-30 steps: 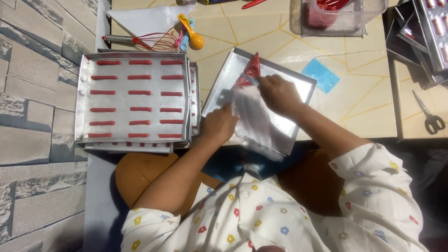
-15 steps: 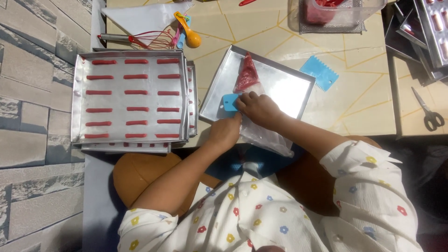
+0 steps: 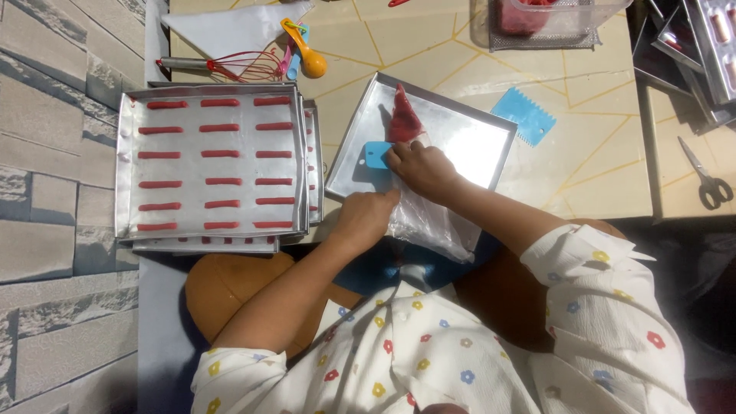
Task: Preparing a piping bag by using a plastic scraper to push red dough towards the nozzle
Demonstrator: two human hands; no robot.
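A clear piping bag (image 3: pixel 429 215) with red batter (image 3: pixel 403 121) gathered at its tip lies flat in an empty metal tray (image 3: pixel 475 138). My right hand (image 3: pixel 420 167) presses a small blue scraper (image 3: pixel 376 156) against the bag, just below the red batter. My left hand (image 3: pixel 366 217) pins the bag's wide end down at the tray's near edge. To the left, a stack of metal trays (image 3: pixel 130 161) carries rows of piped red strips (image 3: pixel 222 154) on white paper.
A second blue toothed scraper (image 3: pixel 525 115) lies right of the tray. A red whisk (image 3: pixel 238 67), orange spoons (image 3: pixel 307 55) and white paper sit at the back. Scissors (image 3: pixel 709 180) lie at the right, a clear container (image 3: pixel 552 19) at the back.
My right hand slid the blue scraper up the bag toward its tip, pushing the red batter into a tighter cone. My left hand stayed on the bag's wide end.
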